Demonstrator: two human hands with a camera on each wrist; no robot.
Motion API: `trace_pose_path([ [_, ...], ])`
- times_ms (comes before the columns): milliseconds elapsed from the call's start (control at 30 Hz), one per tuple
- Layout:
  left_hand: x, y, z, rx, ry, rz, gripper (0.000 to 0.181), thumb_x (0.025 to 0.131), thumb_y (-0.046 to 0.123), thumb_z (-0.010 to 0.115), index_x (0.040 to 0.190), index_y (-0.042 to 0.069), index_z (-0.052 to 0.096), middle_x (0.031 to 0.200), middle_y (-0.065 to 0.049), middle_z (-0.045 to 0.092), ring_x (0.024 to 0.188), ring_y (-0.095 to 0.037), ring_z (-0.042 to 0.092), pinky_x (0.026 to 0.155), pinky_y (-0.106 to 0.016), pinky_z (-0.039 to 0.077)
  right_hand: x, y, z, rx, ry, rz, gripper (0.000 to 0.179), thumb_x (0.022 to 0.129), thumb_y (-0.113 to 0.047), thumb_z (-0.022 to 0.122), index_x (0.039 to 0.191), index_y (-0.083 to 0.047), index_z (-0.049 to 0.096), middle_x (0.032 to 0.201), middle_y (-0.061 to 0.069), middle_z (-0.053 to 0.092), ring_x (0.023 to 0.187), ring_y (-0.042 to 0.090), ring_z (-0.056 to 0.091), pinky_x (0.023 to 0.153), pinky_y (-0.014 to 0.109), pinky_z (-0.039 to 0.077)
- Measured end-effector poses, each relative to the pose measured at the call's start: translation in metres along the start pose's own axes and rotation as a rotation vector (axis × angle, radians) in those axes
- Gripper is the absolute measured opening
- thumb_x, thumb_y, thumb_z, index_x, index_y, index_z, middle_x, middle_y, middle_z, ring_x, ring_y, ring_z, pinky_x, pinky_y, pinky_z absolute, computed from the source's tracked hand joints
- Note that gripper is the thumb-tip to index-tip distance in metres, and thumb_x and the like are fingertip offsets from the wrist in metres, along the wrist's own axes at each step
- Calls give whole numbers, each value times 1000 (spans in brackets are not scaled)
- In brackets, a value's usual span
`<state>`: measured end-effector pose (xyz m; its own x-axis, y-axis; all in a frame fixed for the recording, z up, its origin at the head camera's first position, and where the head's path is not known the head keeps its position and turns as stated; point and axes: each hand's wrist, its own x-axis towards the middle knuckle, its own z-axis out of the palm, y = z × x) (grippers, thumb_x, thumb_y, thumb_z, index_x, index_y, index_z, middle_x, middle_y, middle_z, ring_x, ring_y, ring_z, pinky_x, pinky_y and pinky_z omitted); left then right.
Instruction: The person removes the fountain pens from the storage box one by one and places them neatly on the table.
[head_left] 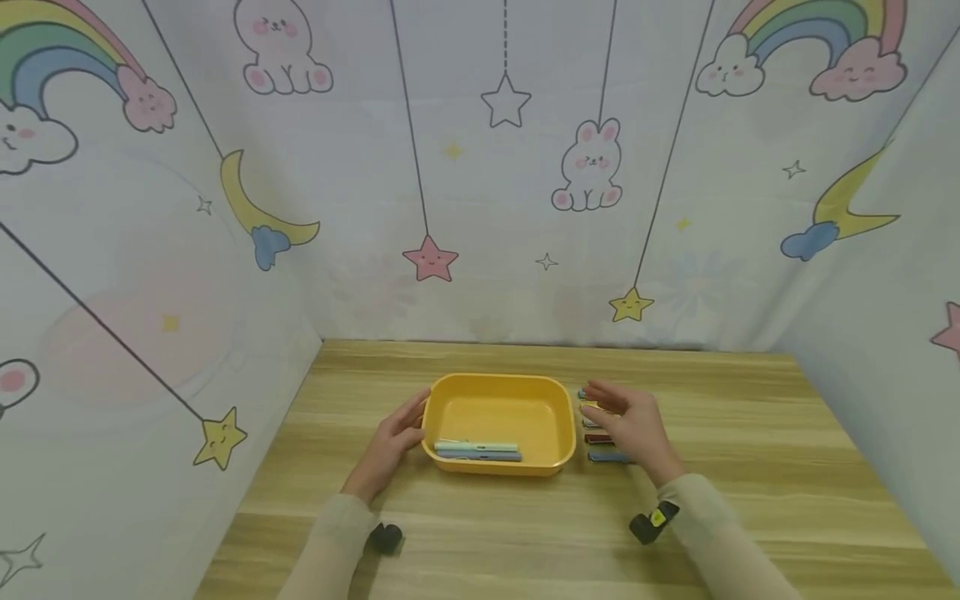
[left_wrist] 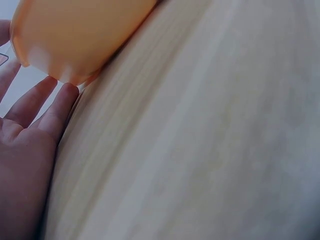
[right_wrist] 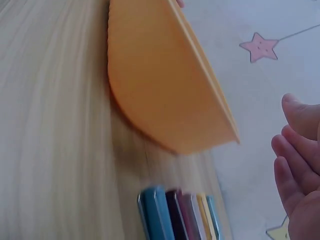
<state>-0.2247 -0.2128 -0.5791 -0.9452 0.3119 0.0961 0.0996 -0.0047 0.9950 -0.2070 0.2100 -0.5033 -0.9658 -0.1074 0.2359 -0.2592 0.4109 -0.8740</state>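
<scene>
A yellow plastic bin (head_left: 498, 468) stands on the table; a mint-green pen (head_left: 480, 447) and a blue-grey pen (head_left: 480, 457) lie side by side inside it along the near wall. My left hand (head_left: 390, 442) rests its fairly straight fingers against the bin's left end, and the left wrist view shows fingertips (left_wrist: 67, 92) at the wall. To the right of the bin, my right hand (head_left: 633, 425) hovers over a row of several pens, its fingers loosely extended with nothing held. A blue pen (right_wrist: 156, 212) is nearest in that row, with dark red, grey, yellow and light-blue ones beyond, partly hidden in the head view.
The wood-grain table (head_left: 510, 542) runs back to a pale curtain (head_left: 360, 208) printed with stars, moons, rainbows and animals. Similar printed curtain stands along the left and right sides. Small black devices (head_left: 386, 538) sit at both wrists.
</scene>
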Motion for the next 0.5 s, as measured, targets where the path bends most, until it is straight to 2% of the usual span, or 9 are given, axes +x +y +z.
trace_pose_path([
  [267,-2,0,0,-2,3,-21,67,102,5,55,165,20,37,167,-14,38,153,-36,36,109,-19,43,19,-14,31,34,-65,-30,54,94,-18,80,144,-5,64,131,18,72,120,34,71,98,43,58],
  [500,-1,3,1,9,3,-23,66,102,5,55,164,20,38,167,-14,39,152,-36,38,110,-22,43,26,-20,45,34,-109,-50,56,93,-14,80,144,1,62,134,18,70,124,33,68,104,45,54],
])
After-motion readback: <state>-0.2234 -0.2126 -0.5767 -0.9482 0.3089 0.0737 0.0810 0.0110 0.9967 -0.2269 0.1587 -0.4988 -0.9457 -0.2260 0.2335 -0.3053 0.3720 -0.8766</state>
